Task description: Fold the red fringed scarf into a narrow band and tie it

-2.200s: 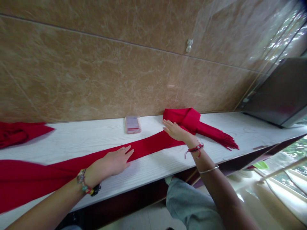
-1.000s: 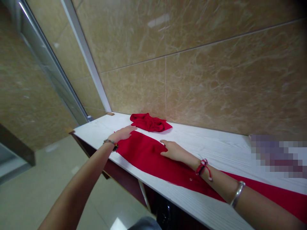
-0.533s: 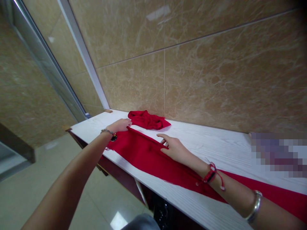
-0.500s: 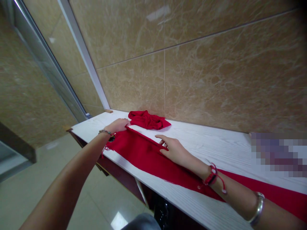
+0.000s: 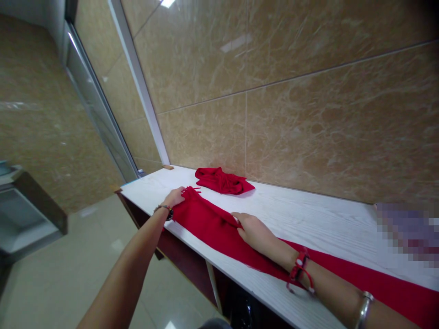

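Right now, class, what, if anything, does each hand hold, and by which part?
The left hand holds the red scarf at its fringed end; the right hand grips its far long edge.

Even, middling indoor light. We note sharp white glare at the top of the glossy brown marbled tile wall (image 5: 308,137), a fainter streak below it, and another bright spot low on the pale polished tile floor (image 5: 103,274). White wood-grain tabletop (image 5: 329,219) reads bright; the dark cupboard opening (image 5: 262,310) beneath sinks near black. Long deep-red cloth (image 5: 216,230) saturated, weave lost to us. Wide-angle stretch tilts lines; upper right corner dark; coarse mosaic patch (image 5: 408,233) at right edge.
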{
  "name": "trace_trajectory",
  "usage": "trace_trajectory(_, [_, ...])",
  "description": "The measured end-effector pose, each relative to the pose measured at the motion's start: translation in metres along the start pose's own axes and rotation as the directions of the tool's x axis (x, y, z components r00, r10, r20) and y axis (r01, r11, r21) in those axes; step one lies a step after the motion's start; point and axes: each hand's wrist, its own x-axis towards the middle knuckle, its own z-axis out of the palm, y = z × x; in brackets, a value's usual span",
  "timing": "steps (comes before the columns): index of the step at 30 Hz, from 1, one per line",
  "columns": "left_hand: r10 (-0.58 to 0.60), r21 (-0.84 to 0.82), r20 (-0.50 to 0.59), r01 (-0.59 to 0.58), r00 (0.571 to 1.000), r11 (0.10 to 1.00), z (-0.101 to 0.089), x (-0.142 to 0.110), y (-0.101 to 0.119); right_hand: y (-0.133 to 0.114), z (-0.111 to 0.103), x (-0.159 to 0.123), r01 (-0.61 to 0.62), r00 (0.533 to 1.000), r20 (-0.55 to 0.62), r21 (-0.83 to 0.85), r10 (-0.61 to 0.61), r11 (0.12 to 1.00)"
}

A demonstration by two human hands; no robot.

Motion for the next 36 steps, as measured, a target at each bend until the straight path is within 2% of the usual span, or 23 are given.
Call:
trace_trajectory(5, [-0.081,0.111,-0.134,0.096,0.988,0.989,-0.015,-0.003,-0.020,0.008,0.007,-0.003,-0.053,0.999,-0.005,-0.047,0.052,0.998])
trace_trajectory(7, [-0.070,0.131,-0.191,0.096,0.979,0.987,-0.018,-0.008,-0.022,0.010,0.008,-0.005,-0.050,0.999,-0.010,-0.052,0.050,0.997])
trace_trajectory(9, [-0.009,0.137,-0.215,0.040,0.976,0.990,-0.017,-0.012,-0.017,0.010,0.009,-0.006,-0.048,0.999,-0.016,-0.059,0.048,0.997])
trace_trajectory(11, [0.116,0.137,-0.169,-0.093,0.979,0.986,-0.011,-0.017,-0.011,0.010,0.008,-0.005,-0.043,0.999,-0.019,-0.059,0.042,0.997])
trace_trajectory(13, [0.236,0.132,-0.043,-0.228,0.971,0.965,-0.001,-0.020,-0.007,0.011,0.006,-0.003,-0.037,0.999,-0.016,-0.050,0.036,0.998])
trace_trajectory(14, [0.253,0.131,0.019,-0.254,0.967,0.958,0.005,-0.021,-0.008,0.011,0.006,-0.002,-0.037,0.999,-0.014,-0.048,0.036,0.998])
trace_trajectory(15, [0.238,0.135,0.066,-0.245,0.969,0.960,0.009,-0.022,-0.011,0.011,0.006,-0.001,-0.039,0.999,-0.012,-0.050,0.039,0.998])
trace_trajectory(17, [0.126,0.165,0.091,-0.140,0.988,0.976,0.014,-0.023,-0.020,0.012,0.006,0.000,-0.047,0.999,-0.011,-0.065,0.047,0.997])
trace_trajectory(20, [-0.041,0.211,0.010,0.038,0.999,0.977,0.009,-0.022,-0.027,0.012,0.006,-0.001,-0.044,0.999,-0.013,-0.094,0.043,0.995])
trace_trajectory(22, [-0.071,0.228,-0.051,0.081,0.996,0.970,0.001,-0.023,-0.018,0.012,0.005,-0.001,-0.044,0.999,-0.016,-0.098,0.043,0.994])
trace_trajectory(24, [0.033,0.239,-0.093,-0.010,0.995,0.971,-0.005,-0.028,0.006,0.011,0.003,0.001,-0.050,0.999,-0.022,-0.082,0.049,0.995])
trace_trajectory(25, [0.161,0.242,-0.108,-0.131,0.981,0.961,-0.008,-0.031,0.020,0.010,0.002,0.003,-0.054,0.998,-0.024,-0.068,0.052,0.996])
trace_trajectory(26, [0.336,0.245,-0.092,-0.306,0.937,0.920,-0.009,-0.034,0.035,0.010,0.001,0.005,-0.059,0.998,-0.024,-0.054,0.058,0.997])
trace_trajectory(27, [0.479,0.242,-0.054,-0.454,0.876,0.858,-0.011,-0.036,0.050,0.009,0.000,0.007,-0.066,0.998,-0.025,-0.043,0.065,0.997])
trace_trajectory(29, [0.627,0.224,0.018,-0.614,0.779,0.757,-0.012,-0.035,0.072,0.008,-0.003,0.010,-0.079,0.996,-0.032,-0.032,0.078,0.996])
trace_trajectory(31, [0.658,0.210,0.085,-0.659,0.748,0.722,-0.014,-0.028,0.084,0.006,-0.005,0.010,-0.082,0.996,-0.036,-0.025,0.081,0.996])
trace_trajectory(34, [0.644,0.222,0.128,-0.655,0.754,0.723,-0.022,-0.013,0.086,0.003,-0.010,0.005,-0.079,0.997,0.013,-0.029,0.079,0.996])
trace_trajectory(36, [0.634,0.238,0.086,-0.634,0.768,0.736,-0.032,-0.008,0.083,0.001,-0.015,-0.001,-0.093,0.992,0.073,-0.071,0.098,0.993])
